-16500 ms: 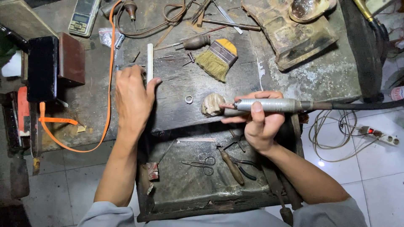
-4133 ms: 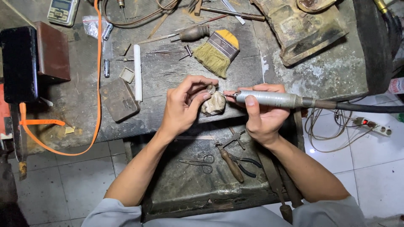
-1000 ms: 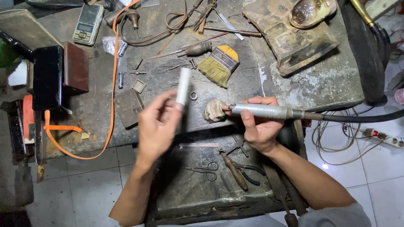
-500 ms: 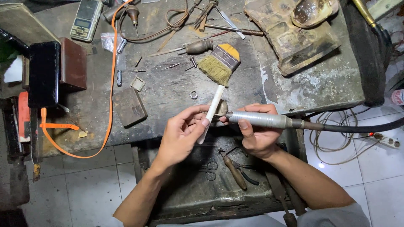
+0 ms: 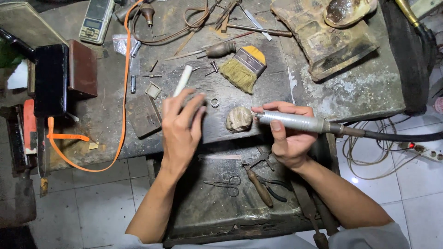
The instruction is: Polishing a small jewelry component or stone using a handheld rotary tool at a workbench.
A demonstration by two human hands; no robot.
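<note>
Cluttered grimy workbench point(image 5: 350, 99) — left hand point(image 5: 181, 133) loosely pinching a white stick point(image 5: 183, 79) clear of the work, right hand point(image 5: 288, 138) wrapped pen-like round the rotary handpiece point(image 5: 290, 121), tip at the lump-shaped rest point(image 5: 238, 119).

There was only one view, from a camera worn on the person's head. It looked almost straight down over a dark, cluttered workbench point(image 5: 350, 99), close enough that both forearms ran in from the bottom edge and the left hand point(image 5: 181, 127) and right hand point(image 5: 287, 140) sat mid-frame. Pale floor tiles point(image 5: 406, 184) showed along the right and lower left, below the bench's edge.
</note>
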